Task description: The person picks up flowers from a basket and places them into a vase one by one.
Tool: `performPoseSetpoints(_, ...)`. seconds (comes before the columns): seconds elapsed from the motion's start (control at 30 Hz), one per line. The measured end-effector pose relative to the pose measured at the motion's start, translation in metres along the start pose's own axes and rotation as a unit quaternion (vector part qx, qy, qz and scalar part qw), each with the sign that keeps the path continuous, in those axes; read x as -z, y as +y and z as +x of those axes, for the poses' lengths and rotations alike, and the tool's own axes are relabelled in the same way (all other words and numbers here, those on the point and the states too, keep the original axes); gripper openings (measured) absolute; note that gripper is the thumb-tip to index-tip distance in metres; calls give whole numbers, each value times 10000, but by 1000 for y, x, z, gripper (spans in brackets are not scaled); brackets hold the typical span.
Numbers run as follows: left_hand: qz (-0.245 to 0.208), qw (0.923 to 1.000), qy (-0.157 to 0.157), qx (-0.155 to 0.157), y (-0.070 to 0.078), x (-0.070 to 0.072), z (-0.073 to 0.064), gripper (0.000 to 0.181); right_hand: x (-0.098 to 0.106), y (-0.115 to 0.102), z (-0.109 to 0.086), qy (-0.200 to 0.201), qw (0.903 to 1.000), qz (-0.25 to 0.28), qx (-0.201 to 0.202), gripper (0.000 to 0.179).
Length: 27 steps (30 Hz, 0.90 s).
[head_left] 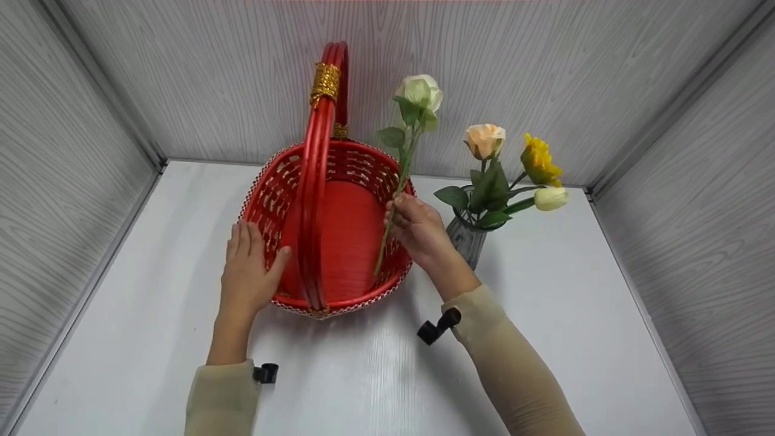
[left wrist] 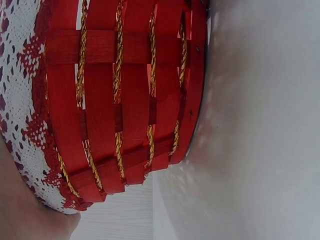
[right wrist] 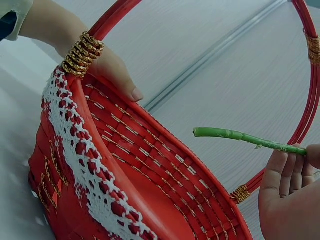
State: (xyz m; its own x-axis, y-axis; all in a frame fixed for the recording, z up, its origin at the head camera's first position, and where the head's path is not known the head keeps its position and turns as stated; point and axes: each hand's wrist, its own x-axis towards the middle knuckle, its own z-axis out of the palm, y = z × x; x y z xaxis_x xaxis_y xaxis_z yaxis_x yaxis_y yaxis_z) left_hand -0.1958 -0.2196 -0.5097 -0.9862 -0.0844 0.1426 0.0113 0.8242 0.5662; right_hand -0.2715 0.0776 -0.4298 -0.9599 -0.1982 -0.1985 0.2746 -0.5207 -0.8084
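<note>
My right hand [head_left: 418, 230] pinches the green stem of a white rose [head_left: 421, 94] between thumb and fingertips. The bloom points up and away, and the bare lower stem [right wrist: 235, 135] slants over the opening of a red woven basket [head_left: 348, 236]. My left hand [head_left: 248, 272] holds the basket's left rim, thumb over the inner side and fingers along the outside. In the left wrist view, part of that hand [left wrist: 30, 210] lies against the white lace trim [left wrist: 22, 100]. The basket stands upright, its red floor showing inside.
A tall red handle [head_left: 315, 163] with gold binding arches over the basket. Close by my right wrist, a grey glass vase [head_left: 466, 239] holds a peach rose [head_left: 485, 140], a yellow flower [head_left: 539, 160] and a white tulip [head_left: 551, 198]. Grey panels [head_left: 242, 79] wall in the white table [head_left: 363, 381].
</note>
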Motion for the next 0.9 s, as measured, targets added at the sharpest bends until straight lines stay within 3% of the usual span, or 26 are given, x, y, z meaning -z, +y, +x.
performPoseSetpoints(0.43, 46, 10000, 28, 24, 2, -1, 1, 97, -1, -23, -15, 42, 9963, -555, 655, 6)
performPoseSetpoints(0.9, 27, 10000, 9, -15, -1, -1, 2, 96, 0, -76, -29, -51, 9684, -1763, 1764, 10)
